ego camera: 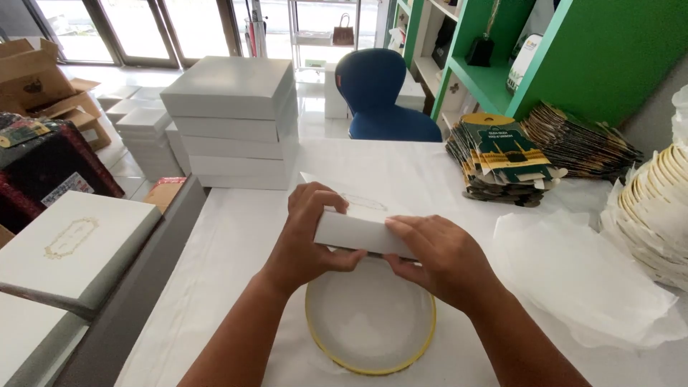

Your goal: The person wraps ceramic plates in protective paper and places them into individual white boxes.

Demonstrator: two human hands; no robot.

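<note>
Both hands hold a white box [358, 231] just above a round plate [370, 322]. The box is plain and matt white, flat and rectangular, tilted so that one long side wall faces the camera; its far face bears a faint pale gold oval emblem. The left hand [309, 233] grips the box's left end, thumb under the near edge and fingers [324, 195] curled over the top, closed firmly on it. The right hand [438, 256] covers the box's right end, its fingers [401, 228] pressed flat along the near wall and closed on the box as well.

The plate lies on the white-covered counter [236, 244] directly below the box, partly hidden by the hands; it is white with a thin yellow-gold rim. To the right of the plate lie crumpled sheets of white tissue paper [573, 272], and further right a leaning row of similar white plates [656, 208]. Beyond the plate to the right sits a pile of dark green and gold printed cards [502, 154]. Beyond the plate to the left stands a stack of large white boxes [233, 125], and behind that a blue chair [380, 93]. Far left of the plate, off the counter, a white lid with a gold emblem [72, 240] rests.
</note>
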